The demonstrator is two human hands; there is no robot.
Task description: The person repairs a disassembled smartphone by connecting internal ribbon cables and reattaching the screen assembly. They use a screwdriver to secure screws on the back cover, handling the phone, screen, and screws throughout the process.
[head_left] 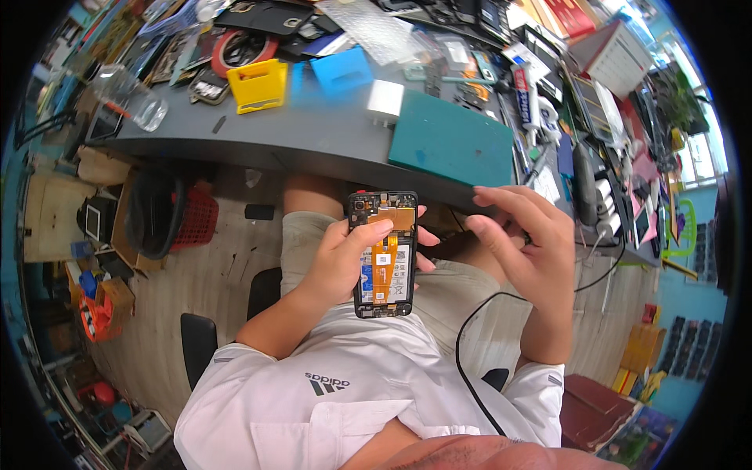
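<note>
On my head feed, the left hand (338,254) is wrapped around an opened phone (385,270) on the near side of the grey desk (298,129). To its right, I see the right hand (536,239) half open, with nothing visible in its grasp.

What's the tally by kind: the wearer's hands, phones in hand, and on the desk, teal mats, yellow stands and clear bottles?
Left hand and right hand: 2
Opened phone: 1
Teal mat: 1
Yellow stand: 1
Clear bottle: 1
Total: 6
</note>
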